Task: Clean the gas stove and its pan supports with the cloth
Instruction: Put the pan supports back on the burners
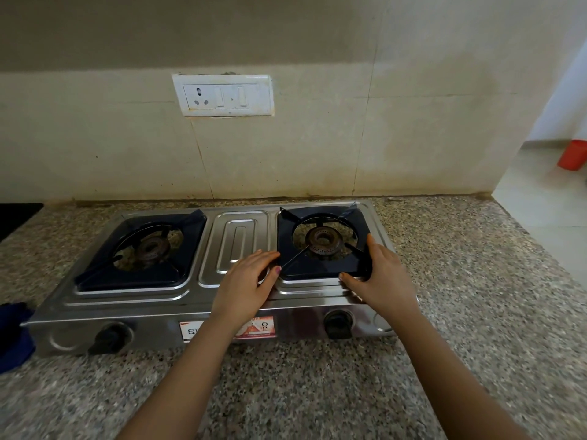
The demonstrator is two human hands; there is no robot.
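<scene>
Hands are laid straight-fingered against the right pan support (pixel 317 268) at centre right, left hand (pixel 247 281) at its near-left corner, right hand (pixel 378 277) spanning its near-right corner, seemingly unclamped, while the cloth (pixel 14 338) is seen far lower left, nearer the left hand.

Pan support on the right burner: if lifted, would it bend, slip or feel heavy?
Probably rigid: the pan support is a one-piece square frame with prongs. Likely heavyish metal: the left hand and right hand both flank it. Its glossy coating may be a bit slippery.
</scene>
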